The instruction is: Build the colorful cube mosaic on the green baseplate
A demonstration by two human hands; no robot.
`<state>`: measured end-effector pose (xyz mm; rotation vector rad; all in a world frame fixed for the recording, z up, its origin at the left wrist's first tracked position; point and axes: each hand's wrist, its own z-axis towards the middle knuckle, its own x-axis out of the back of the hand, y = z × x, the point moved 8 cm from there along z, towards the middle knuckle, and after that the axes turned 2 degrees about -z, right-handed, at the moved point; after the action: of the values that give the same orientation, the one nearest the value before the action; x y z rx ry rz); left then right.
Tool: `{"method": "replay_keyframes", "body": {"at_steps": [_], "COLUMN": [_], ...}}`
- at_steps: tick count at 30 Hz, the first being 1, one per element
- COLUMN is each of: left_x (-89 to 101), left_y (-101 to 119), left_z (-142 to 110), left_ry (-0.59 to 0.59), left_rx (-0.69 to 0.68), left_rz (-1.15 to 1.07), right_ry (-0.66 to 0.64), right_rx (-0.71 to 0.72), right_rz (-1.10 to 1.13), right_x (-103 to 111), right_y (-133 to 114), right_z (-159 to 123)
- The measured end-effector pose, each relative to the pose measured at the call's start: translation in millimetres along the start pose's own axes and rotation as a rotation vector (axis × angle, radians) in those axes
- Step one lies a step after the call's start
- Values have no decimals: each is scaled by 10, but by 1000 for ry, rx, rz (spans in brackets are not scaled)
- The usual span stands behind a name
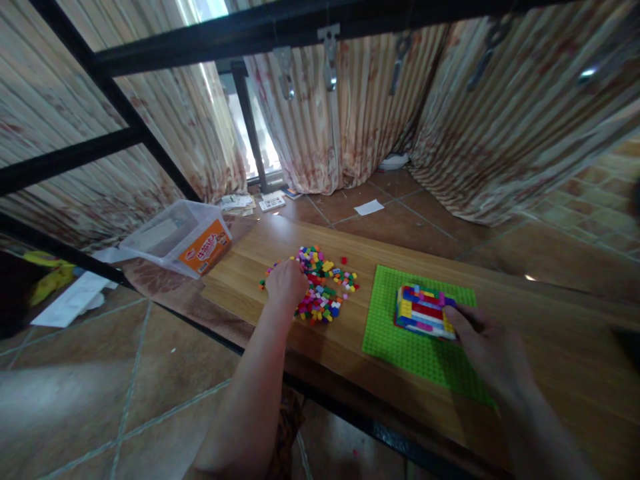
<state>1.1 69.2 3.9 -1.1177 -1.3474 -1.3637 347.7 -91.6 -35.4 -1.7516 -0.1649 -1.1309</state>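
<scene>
A green baseplate (400, 337) lies on the wooden table (550, 347). On it stands a low multicoloured brick build (423, 310). My right hand (487, 350) rests at the build's right edge, its fingertips touching it; the fingers look loosely curled. To the left lies a pile of small loose coloured bricks (327, 280). My left hand (286, 283) sits on the pile's left side, knuckles up and fingers curled down into the bricks; what they hold, if anything, is hidden.
A clear plastic tub (175, 237) with an orange label lies tipped at the table's far left corner. Black metal frame bars (300, 30) cross overhead. Striped curtains hang behind, and papers (369, 207) lie on the tiled floor.
</scene>
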Motion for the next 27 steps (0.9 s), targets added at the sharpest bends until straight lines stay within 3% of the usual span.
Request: {"method": "replay_keyframes", "body": {"at_steps": [4, 9, 11, 16, 19, 22, 27], "left_x": [-14, 119, 110, -112, -202, -213, -199], "left_y": [21, 167, 371, 1124, 1352, 1371, 1273], "left_z": [10, -60, -178, -666, -848, -855, -751], "left_ry": [55, 155, 141, 8, -53, -90, -112], "left_rx": [-47, -85, -163, -559, -691, -712, -598], "left_rz": [2, -149, -250, -419, -496, -575, -722], "right_ry": [-13, -29, -36, -44, -42, -36, -21], "right_rx": [-13, -55, -63, -58, -33, -6, 14], "right_rz": [19, -40, -72, -103, -126, -138, -91], "right_x": [-6, 10, 12, -7, -13, -14, -20], "right_y": [8, 18, 39, 121, 136, 116, 79], "right_z": [5, 10, 25, 83, 92, 86, 76]}}
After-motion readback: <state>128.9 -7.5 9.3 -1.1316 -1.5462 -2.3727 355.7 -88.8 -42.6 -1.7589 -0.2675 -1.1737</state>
